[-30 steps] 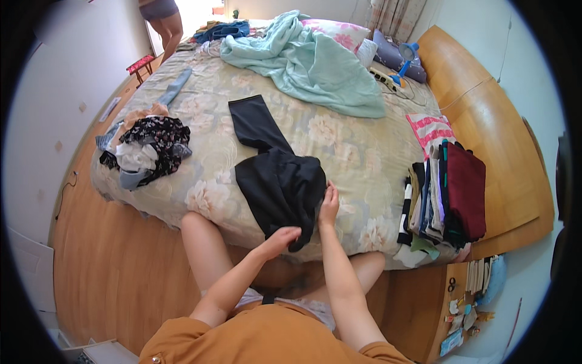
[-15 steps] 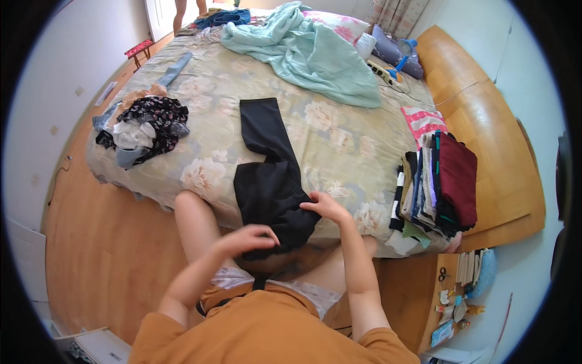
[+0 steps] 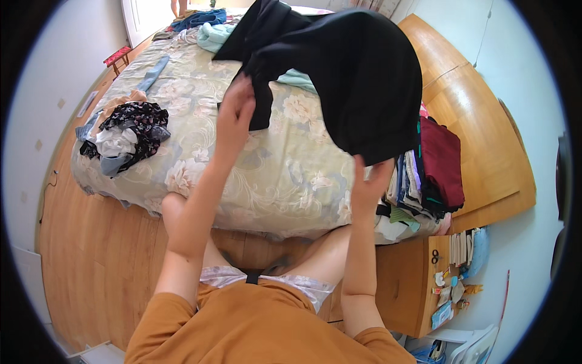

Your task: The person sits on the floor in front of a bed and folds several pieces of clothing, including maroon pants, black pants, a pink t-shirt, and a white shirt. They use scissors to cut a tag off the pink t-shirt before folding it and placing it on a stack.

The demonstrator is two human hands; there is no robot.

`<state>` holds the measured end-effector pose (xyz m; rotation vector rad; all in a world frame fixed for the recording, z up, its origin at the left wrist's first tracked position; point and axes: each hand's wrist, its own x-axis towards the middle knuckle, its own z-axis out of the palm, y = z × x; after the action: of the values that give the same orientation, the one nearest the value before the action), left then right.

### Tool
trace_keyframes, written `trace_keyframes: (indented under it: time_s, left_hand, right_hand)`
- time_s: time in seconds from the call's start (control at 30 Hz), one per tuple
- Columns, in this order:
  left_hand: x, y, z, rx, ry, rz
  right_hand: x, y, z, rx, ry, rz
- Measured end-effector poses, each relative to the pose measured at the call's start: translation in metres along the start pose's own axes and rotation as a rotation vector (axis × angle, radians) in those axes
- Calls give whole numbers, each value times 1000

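Observation:
A pair of black trousers (image 3: 376,79) is held up in the air above the bed, spread between my two hands and billowing in a curve. My left hand (image 3: 235,118) is closed on its left part, at mid-bed. Lower on the right, my right hand (image 3: 371,185) pinches the cloth's bottom corner, beside the folded stack. One end of the trousers hangs down near the bed's surface by my left hand. The fabric hides much of the far bed and the top of the stack.
On the bed (image 3: 285,200), a heap of crumpled clothes (image 3: 130,136) lies left and a folded clothes stack (image 3: 439,167) stands right, by the wooden headboard (image 3: 491,139). Jeans (image 3: 200,18) lie at the far end. A wooden cabinet (image 3: 403,285) stands at the near right.
The black trousers were lying on the bed and are now lifted and spread in the air. Both hands have moved up and forward, the left now gripping the cloth. The view has shifted slightly.

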<state>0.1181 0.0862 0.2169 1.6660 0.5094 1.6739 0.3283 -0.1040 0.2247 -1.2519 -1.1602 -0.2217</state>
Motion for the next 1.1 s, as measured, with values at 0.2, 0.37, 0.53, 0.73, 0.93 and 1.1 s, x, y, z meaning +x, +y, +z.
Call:
trace_keyframes:
  time_s: [0.2, 0.37, 0.53, 0.73, 0.93, 1.1]
  left_hand:
    - [-189, -54, -17, -445, -88, -1020]
    - [-253, -50, -25, -504, -51, -1130]
    - [-240, -53, -30, -502, 10, -1218]
    - [-213, -44, -22, -267, 98, -1147]
    - [-225, -60, -28, -265, -42, -1101]
    - [-212, -55, -31, -365, -52, -1018]
  right_hand:
    - [-120, 49, 21, -498, -583, -397]
    - [-179, 24, 26, -296, -920, -272]
    - [-176, 42, 26, -293, -485, 36]
    - [-153, 160, 3, -137, -11, 767]
    - [-126, 196, 8, 45, -213, 1047]
    - [-116, 185, 7, 198, -475, 1075]
